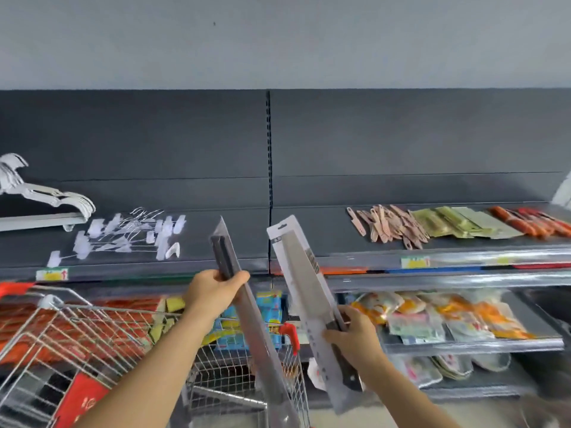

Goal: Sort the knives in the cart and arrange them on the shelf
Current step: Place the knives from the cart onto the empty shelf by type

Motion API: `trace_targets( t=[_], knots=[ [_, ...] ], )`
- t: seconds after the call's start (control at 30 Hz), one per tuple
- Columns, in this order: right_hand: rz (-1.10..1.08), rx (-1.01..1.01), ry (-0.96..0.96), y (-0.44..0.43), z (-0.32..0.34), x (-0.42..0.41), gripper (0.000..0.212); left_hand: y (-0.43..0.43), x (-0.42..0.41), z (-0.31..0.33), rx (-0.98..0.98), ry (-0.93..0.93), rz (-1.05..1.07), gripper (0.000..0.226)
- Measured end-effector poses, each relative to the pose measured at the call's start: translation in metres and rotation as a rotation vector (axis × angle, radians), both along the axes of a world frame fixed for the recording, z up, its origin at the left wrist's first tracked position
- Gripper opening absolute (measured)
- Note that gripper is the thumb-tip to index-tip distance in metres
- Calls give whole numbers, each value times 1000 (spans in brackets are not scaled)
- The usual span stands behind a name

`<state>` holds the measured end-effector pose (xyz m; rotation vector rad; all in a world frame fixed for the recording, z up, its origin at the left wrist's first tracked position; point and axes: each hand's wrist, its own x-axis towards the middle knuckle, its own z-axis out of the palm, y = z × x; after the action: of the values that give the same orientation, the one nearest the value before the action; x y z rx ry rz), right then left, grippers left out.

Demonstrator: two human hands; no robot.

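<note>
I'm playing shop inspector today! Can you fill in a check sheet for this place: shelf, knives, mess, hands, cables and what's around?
Surface: dark shelf, goods at both ends.
Job's things: edge-on knife pack and flat knife pack held up; pink knives, green packs, orange-handled items on the shelf, right; wire cart lower left.
Clutter: white hook tags and white hangers, shelf left.
Hands: left hand grips the edge-on knife pack; right hand grips the flat knife pack.
Cables: nothing seen.
Surroundings: grey wall above; packets on the lower shelf.
</note>
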<state>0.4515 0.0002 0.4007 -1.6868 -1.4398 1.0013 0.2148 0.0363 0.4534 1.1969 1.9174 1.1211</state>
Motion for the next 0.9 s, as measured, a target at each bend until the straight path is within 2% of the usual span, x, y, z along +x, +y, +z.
trace_targets(
  t=[0.4, 0.6, 0.77, 0.9],
  knots=[
    [149, -29, -59, 147, -7, 151, 42, 129, 146, -12, -115, 93, 89, 29],
    [198, -48, -1, 198, -1, 165, 41, 186, 163, -11, -194, 147, 73, 43],
    [187, -48, -29, 241, 4, 160, 43, 238, 163, -20, -272, 146, 14, 64],
    [201, -24, -112, 287, 11, 147, 41, 284, 161, -19, -320, 259, -39, 55]
  ],
)
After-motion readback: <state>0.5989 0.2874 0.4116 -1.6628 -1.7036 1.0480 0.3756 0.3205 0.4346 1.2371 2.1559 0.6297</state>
